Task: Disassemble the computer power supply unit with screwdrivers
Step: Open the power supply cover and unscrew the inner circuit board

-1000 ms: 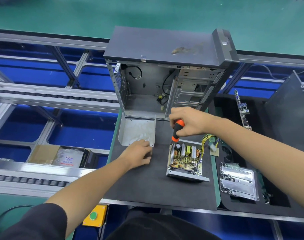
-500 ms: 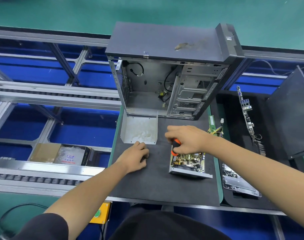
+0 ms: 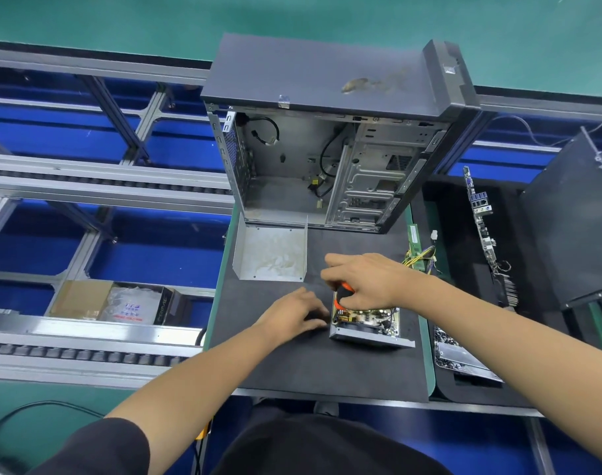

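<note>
Mat point(image 3: 292, 365): left hand point(image 3: 294, 311) reached power supply point(image 3: 368, 325).

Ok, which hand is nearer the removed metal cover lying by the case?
Left, narrowly. The left hand rests on the mat just below the metal cover. The right hand holds the screwdriver over the power supply, off to the cover's right.

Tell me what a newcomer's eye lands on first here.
The big open computer case standing at the far end of the black mat. In front of it, the right hand grips an orange-handled screwdriver over the opened power supply unit, with the left hand resting on the mat just beside it.
</note>
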Motion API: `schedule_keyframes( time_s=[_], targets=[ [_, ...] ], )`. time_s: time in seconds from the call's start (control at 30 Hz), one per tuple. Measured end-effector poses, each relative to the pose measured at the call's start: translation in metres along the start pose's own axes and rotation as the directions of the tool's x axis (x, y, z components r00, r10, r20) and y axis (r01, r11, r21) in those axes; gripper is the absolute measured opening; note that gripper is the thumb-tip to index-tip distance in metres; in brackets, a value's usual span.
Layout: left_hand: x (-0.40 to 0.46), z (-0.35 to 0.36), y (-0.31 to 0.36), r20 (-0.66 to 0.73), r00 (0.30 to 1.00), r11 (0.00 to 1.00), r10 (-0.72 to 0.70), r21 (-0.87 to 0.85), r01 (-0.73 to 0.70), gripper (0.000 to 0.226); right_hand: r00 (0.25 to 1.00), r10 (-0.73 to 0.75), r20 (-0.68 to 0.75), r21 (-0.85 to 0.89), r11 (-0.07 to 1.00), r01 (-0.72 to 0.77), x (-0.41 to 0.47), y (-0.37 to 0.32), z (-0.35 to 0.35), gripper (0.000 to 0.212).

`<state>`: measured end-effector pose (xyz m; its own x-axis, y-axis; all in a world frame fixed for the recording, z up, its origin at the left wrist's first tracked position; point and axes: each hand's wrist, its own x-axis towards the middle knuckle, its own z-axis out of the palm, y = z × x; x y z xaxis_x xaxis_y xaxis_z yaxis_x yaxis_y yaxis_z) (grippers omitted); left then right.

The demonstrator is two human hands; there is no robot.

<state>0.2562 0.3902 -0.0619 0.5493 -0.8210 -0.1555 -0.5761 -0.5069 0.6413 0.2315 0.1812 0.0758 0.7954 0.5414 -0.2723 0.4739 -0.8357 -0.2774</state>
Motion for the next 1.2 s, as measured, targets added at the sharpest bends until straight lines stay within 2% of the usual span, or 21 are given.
schedule_keyframes(
  time_s=[0.17, 0.3, 0.57, 0.87, 1.2],
  targets=[
    [0.005, 0.016, 0.006, 0.016, 0.993, 0.993, -0.121, 0.005, 0.121, 0.019, 1.0, -0.008, 0.011, -0.023, 1.0, 0.009, 0.003, 0.0, 0.001, 0.024],
    [0.006, 0.029, 0.013, -0.032, 0.985, 0.985, -0.172, -0.004, 0.172, 0.018, 1.0, -0.012, 0.017, -0.024, 1.0, 0.013, 0.004, 0.0, 0.001, 0.024],
    [0.006, 0.041, 0.017, -0.096, 0.976, 0.98, -0.196, 0.018, 0.198, 0.024, 0.999, -0.037, 0.02, -0.029, 0.999, 0.037, 0.002, -0.001, 0.0, 0.025],
    [0.006, 0.041, 0.012, -0.132, 0.969, 0.978, -0.207, -0.028, 0.205, 0.017, 0.999, -0.041, 0.002, -0.024, 0.999, 0.041, -0.002, -0.004, -0.003, 0.028],
    [0.007, 0.04, 0.014, -0.122, 0.97, 0.977, -0.21, 0.008, 0.213, 0.015, 0.998, -0.061, 0.021, -0.056, 0.997, 0.062, -0.002, -0.007, -0.002, 0.026]
  ],
)
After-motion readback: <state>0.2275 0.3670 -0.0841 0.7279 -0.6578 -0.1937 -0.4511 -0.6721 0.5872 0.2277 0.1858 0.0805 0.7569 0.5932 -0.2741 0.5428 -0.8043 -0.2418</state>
